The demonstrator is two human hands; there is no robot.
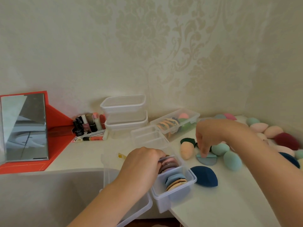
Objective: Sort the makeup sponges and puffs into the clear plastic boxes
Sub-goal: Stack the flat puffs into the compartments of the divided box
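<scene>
My left hand [144, 163] curls on the puffs [171, 163] standing in the box [164, 204] at the front edge of the table [229, 202]. My right hand [208, 136] pinches a blue puff [207, 160] lying just beside the box. Lots of sponges [272, 131] along the right edge are not sorted yet.

On the white tabletop [229, 210], a blue-grey puff [207, 161] is pinched at its teal band by the right grip [211, 136]. The fingers of the left grip [144, 164] are laid into a clear box [164, 202] among stacked puffs [176, 181]. A navy sponge [205, 176] is seen just beside that box, and teal sponges [232, 160] near the pinched puff.
</scene>
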